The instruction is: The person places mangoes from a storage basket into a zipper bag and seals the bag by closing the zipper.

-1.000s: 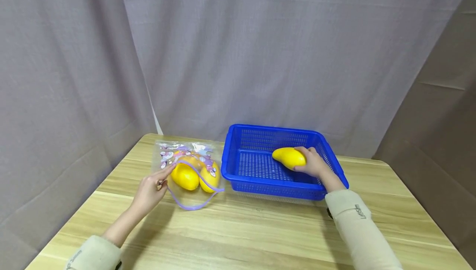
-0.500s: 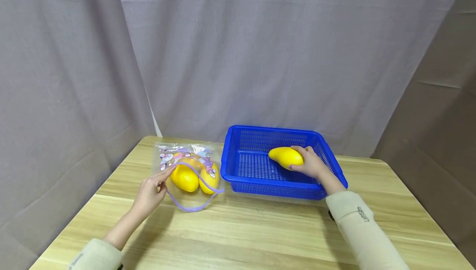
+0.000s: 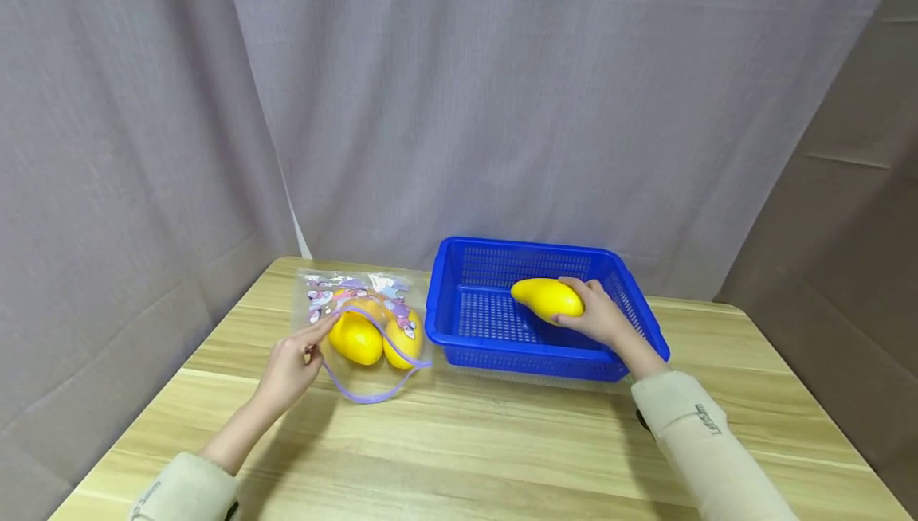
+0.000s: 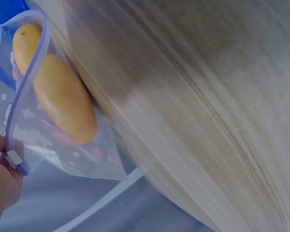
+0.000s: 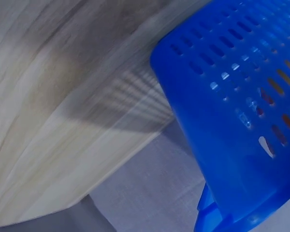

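A clear zip bag (image 3: 373,385) with a purple edge and cartoon print lies at the left of the table, its mouth gaping toward the front. Inside it are several yellow mangoes (image 3: 356,339). My left hand (image 3: 290,366) pinches the bag's edge near the white slider (image 4: 13,158), which shows in the left wrist view. Within the blue basket (image 3: 545,352), my right hand (image 3: 598,315) grips another yellow mango (image 3: 545,298) by its right end. In the right wrist view the basket wall hides that hand, and only yellow shows through the slots.
The wooden table (image 3: 459,457) carries the bag and basket side by side, the basket to the right of the bag. Grey curtains (image 3: 502,107) hang behind and at the left. A brown cloth (image 3: 825,226) hangs on the right side.
My right hand has shifted slightly left inside the basket with the mango in its grip. The left hand stays at the bag's edge.
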{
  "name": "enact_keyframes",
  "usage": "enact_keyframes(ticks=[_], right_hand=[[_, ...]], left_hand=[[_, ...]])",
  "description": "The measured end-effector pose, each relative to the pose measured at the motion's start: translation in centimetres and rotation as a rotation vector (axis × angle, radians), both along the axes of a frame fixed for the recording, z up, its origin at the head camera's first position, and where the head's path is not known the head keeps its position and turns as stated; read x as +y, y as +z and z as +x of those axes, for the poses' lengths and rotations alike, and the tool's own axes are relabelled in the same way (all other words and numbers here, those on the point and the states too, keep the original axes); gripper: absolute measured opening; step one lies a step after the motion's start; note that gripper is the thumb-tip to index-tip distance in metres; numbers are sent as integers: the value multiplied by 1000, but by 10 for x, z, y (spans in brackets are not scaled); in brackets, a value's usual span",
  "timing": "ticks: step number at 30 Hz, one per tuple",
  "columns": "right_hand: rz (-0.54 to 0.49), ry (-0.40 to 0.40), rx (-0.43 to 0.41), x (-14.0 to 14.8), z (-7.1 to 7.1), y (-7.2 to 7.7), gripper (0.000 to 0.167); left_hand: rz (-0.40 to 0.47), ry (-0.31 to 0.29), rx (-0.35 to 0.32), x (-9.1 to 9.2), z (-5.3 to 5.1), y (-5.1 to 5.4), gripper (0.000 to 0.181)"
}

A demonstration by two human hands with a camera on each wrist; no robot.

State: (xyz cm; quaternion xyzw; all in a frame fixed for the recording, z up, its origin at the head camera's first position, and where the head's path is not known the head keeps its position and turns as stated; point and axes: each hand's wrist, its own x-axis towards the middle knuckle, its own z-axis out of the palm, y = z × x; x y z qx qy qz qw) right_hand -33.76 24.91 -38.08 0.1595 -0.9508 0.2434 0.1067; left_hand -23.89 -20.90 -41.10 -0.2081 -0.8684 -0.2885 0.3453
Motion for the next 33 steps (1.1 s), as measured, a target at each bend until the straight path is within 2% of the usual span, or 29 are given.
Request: enact_keyframes(ticks=[10, 18, 33], right_hand=[[-60, -16, -11, 4, 9, 0, 69], [-88, 0, 19, -3, 14, -2, 68], [-129, -1, 25, -17, 25, 6, 70]], left_hand=[[2, -8, -8, 0, 1, 0, 57], [3, -13, -5, -2, -1, 0, 59], [15, -5, -58, 0, -3, 2, 61]])
